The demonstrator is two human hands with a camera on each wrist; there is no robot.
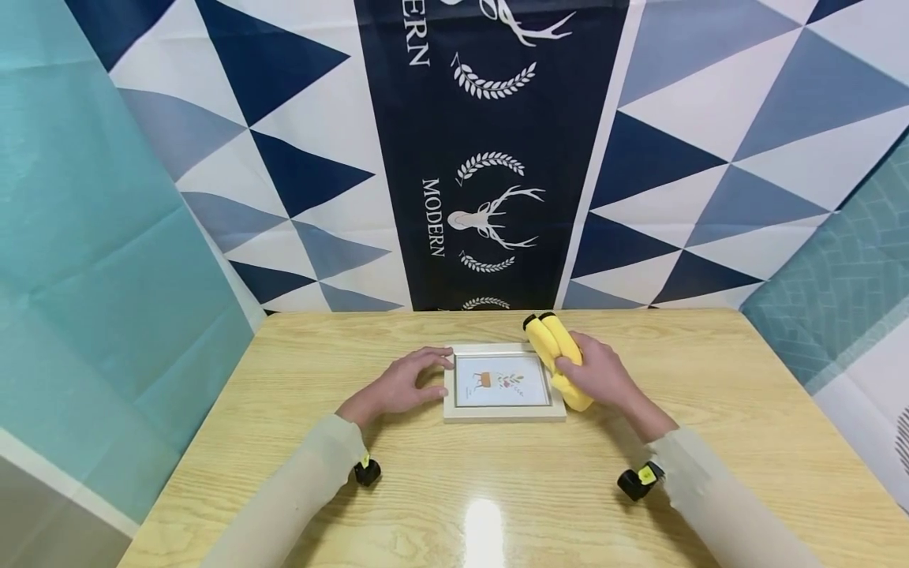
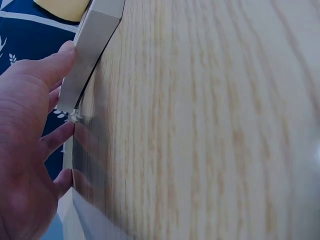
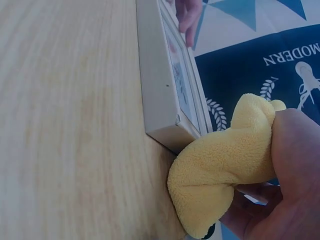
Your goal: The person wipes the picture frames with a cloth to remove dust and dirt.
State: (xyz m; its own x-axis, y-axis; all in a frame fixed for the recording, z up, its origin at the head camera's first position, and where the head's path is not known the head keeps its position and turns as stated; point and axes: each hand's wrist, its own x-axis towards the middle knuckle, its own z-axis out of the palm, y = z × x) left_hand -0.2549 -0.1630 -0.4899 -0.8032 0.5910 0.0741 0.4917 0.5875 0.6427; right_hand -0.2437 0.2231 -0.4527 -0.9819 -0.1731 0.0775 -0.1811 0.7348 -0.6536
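Currently, the right hand (image 1: pixel 605 372) grips yellow bananas (image 1: pixel 561 351) at the right end of the picture frame (image 1: pixel 500 383), which lies parallel to the desk's far edge (image 1: pixel 341 314); the left hand (image 1: pixel 403 384), relaxed, seemingly only touches its left end.

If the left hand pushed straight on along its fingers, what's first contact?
The picture frame. The left hand already appears to touch its left edge. Beyond that, probably the yellow plush bananas at the right end; height unclear.
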